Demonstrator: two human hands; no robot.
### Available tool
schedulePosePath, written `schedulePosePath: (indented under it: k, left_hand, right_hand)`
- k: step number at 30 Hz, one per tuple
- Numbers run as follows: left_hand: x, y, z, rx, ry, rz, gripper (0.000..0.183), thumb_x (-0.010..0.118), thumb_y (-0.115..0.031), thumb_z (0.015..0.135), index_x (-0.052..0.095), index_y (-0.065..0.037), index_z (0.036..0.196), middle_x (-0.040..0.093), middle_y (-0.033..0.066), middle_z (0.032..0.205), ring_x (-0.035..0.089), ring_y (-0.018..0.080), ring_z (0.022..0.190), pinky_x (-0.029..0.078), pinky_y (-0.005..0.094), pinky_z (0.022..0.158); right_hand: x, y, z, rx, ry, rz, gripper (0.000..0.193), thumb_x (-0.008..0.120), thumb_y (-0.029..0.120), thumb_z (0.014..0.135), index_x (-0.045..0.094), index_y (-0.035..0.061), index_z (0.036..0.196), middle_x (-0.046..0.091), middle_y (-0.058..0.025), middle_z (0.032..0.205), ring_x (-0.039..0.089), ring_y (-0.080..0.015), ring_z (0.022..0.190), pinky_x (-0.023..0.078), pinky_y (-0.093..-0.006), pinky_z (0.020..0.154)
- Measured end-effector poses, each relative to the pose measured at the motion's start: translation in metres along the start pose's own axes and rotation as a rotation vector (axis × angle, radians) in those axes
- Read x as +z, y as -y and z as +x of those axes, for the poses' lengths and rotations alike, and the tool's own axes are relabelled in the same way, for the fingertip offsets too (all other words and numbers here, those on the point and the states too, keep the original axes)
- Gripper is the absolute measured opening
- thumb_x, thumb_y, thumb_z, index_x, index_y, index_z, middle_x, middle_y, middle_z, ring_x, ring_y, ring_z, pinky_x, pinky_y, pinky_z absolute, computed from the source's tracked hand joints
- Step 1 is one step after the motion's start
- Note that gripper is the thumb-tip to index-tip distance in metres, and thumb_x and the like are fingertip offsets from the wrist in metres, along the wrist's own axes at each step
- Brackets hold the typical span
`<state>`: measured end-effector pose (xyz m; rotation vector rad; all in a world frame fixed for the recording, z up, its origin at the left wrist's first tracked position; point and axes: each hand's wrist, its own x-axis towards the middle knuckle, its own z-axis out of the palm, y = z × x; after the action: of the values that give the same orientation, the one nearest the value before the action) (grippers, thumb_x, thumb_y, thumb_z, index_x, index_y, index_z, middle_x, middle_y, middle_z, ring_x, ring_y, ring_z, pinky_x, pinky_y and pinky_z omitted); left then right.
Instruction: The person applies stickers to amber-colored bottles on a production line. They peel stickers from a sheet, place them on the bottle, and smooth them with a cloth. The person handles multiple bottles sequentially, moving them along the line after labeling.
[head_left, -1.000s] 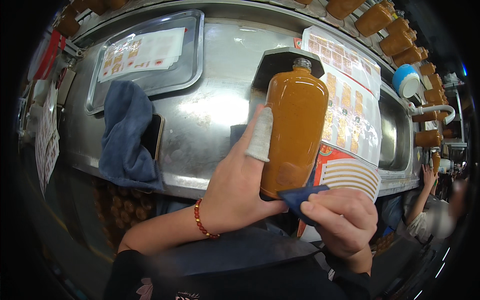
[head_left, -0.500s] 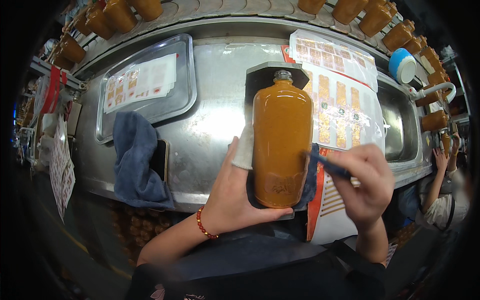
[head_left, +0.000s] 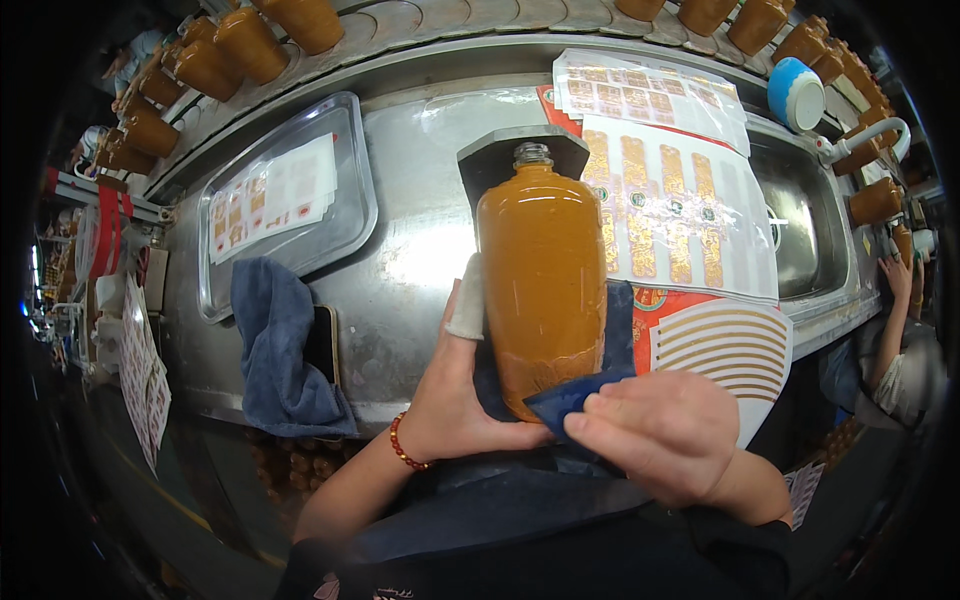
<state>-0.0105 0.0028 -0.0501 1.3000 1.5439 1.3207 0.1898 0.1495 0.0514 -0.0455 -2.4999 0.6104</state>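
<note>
The glossy amber-brown bottle with sloping shoulders (head_left: 542, 270) is located at the near edge of the metal surface (head_left: 405, 280), long axis directed away from the person, neck pointing to the far side before a dark grey angular block (head_left: 480, 165). The left hand (head_left: 455, 400) grips its left side and base; the right hand (head_left: 670, 430) pinches a dark blue flat piece (head_left: 565, 403) at its lower right. The rectangular metal tray (head_left: 355, 180) contains white printed sheets (head_left: 275, 195).

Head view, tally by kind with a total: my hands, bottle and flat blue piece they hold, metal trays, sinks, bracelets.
Hands: 2, left hand and right hand
Bottle: 1
Flat blue piece: 1
Metal tray: 1
Sink: 1
Bracelet: 1
Total: 7
</note>
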Motion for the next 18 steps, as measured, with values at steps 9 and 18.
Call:
schedulePosePath:
  k: [9,18]
  left_hand:
    - [0.011,-0.038,0.005,0.189,-0.156,0.468,0.139,0.100,-0.035,0.066,0.011,0.001,0.166,0.010,0.0354,0.170,0.018,0.0505,0.157,0.023,0.0528,0.126]
    - [0.013,-0.041,0.011,0.116,-0.139,0.376,0.139,0.100,-0.024,0.068,0.005,0.003,0.167,0.028,0.0288,0.165,0.041,0.0401,0.149,0.037,0.0433,0.121]
  right_hand:
    - [0.003,0.009,-0.016,0.107,-0.018,0.056,0.032,0.074,0.009,0.075,0.081,0.0059,0.106,0.075,-0.0064,0.095,0.074,-0.0234,0.082,0.062,-0.0325,0.072]
    - [0.008,0.014,-0.018,0.151,-0.061,0.113,0.037,0.074,0.000,0.069,0.080,0.0069,0.105,0.075,-0.0069,0.098,0.074,-0.0243,0.085,0.060,-0.0333,0.072]
